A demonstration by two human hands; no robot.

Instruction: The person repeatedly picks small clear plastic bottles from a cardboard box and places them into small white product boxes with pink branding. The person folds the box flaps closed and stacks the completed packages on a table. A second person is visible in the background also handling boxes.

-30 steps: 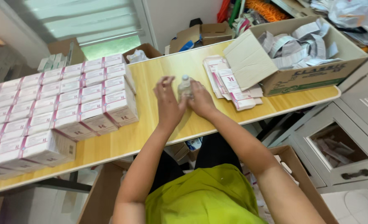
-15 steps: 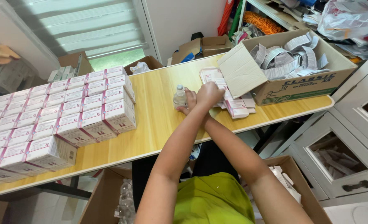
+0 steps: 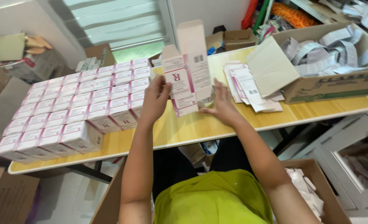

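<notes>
Long yellow-topped table (image 3: 180, 132) across the middle, with a huge block of finished pink-and-white cartons (image 3: 76, 112) packed in tight rows over its left half. Big open cardboard box (image 3: 329, 83) at the table's right end, stuffed with loose folded paper leaflets (image 3: 325, 52), one flap hanging inward. Just left of that, a fanned stack of flat unfolded cartons (image 3: 248, 87) lying on the tabletop. Another brown cardboard box (image 3: 312, 174) down on the floor at lower right, partly filled with white bits. Centre stage: one opened pink-and-white carton (image 3: 188, 68) held upright above the table, top flap sticking up, between the rows and the flat stack. Left hand (image 3: 154, 99) clamped on the carton's left edge, thumb on the front face. Right hand (image 3: 222, 103) at its lower right corner, fingers spread and touching; can't tell whether actually gripping anything there.
</notes>
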